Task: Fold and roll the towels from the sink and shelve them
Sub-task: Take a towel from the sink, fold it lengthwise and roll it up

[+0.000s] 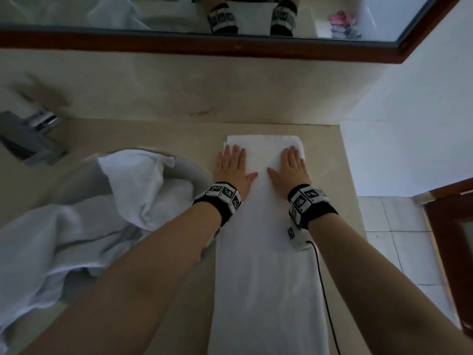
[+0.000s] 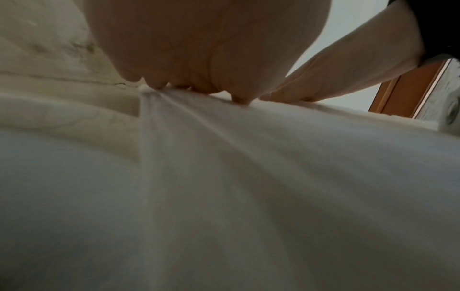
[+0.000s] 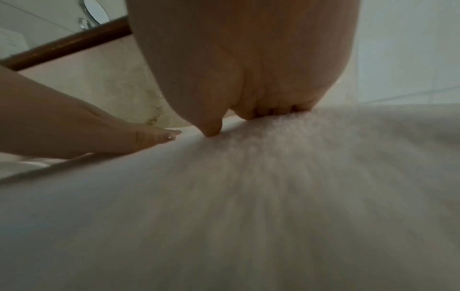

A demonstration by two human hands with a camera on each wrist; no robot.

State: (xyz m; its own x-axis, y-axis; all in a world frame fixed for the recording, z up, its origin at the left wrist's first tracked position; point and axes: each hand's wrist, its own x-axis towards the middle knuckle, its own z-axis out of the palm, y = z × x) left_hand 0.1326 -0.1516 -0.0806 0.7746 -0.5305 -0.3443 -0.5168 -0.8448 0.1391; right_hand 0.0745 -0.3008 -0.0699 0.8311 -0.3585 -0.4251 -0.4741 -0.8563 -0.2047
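Note:
A white towel (image 1: pixel 266 265), folded into a long narrow strip, lies lengthwise on the beige counter (image 1: pixel 163 131) to the right of the sink. My left hand (image 1: pixel 231 166) presses flat on its far left part with straight fingers. Flat on the far right part lies my right hand (image 1: pixel 290 167), palm down. The strip's far end looks thicker, like a fold or a first roll turn. In the left wrist view my left hand (image 2: pixel 199 59) bears on the towel (image 2: pixel 248 187). The right wrist view shows my right hand (image 3: pixel 248 69) on the cloth (image 3: pixel 273 196), with the left hand's fingertips (image 3: pixel 169 135) beside it.
A second white towel (image 1: pixel 97 216) lies crumpled in and over the sink (image 1: pixel 190 170) at the left. A chrome tap (image 1: pixel 30 134) stands at the far left. A wood-framed mirror (image 1: pixel 230 44) runs along the back wall. The counter ends at the right above a tiled floor (image 1: pixel 399 242).

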